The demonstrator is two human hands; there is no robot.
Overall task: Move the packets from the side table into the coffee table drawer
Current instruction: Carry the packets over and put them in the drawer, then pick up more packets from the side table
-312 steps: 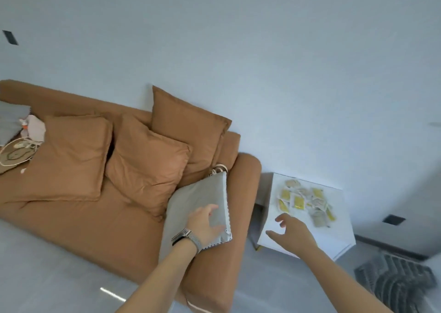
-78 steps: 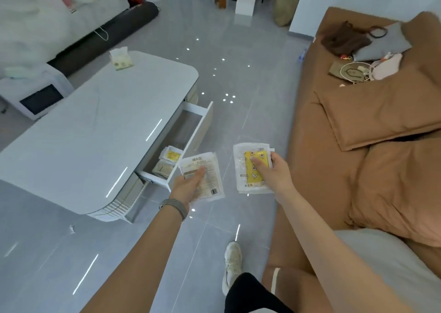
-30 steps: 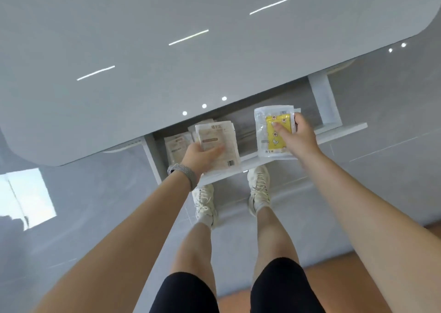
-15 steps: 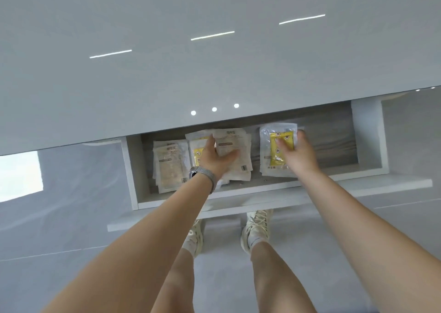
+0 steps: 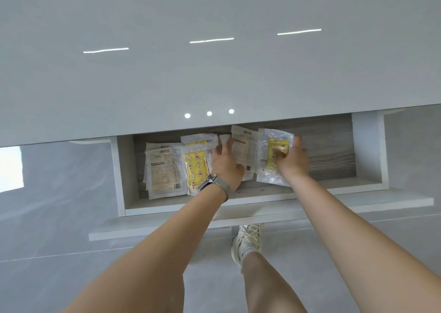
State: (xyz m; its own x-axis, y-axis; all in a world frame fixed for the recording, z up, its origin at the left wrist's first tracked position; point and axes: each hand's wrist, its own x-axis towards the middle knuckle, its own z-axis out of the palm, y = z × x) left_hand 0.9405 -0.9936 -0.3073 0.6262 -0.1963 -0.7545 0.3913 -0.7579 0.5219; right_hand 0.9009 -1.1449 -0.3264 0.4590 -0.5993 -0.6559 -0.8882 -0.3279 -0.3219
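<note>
Yellow-printed packet (image 5: 274,156) lies in the open drawer (image 5: 367,150), the right hand (image 5: 290,161) with fingers curled clamped on it. Just beside it, the left hand (image 5: 225,163) holds a white packet (image 5: 244,145), fingers spread against it. More packets (image 5: 176,167) lie further left, under the glossy grey worktop (image 5: 214,62)

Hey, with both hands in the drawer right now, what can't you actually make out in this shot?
- Drawer back: head view, hidden under the tabletop.
- Packet count: head view, the stacks overlap, and the left hand covers part of the white packet.
- Packet print: too small to read.
- Right hand fingers: its back hides how they lie on the yellow packet.
</note>
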